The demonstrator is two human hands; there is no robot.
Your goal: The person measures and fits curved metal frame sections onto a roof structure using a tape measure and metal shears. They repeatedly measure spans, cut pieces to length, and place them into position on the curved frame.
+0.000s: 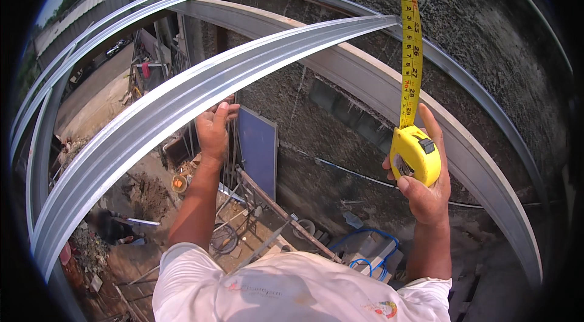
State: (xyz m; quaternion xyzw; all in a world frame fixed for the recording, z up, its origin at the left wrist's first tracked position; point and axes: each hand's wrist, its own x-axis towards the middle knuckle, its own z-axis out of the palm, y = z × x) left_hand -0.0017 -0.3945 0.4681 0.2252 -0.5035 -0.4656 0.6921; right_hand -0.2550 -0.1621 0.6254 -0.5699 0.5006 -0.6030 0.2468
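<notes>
Gripping the light yellow tape measure [415,155], right hand [426,191] fingers clamped on its case, left hand [214,130] fingers curled on the stiff metal channel [182,100].

Right hand [426,191] around yellow tape measure [415,155], left hand [214,130] under metal channel [182,100].

One head-worn fisheye view looks steeply down from height, close above raised forearms.
</notes>
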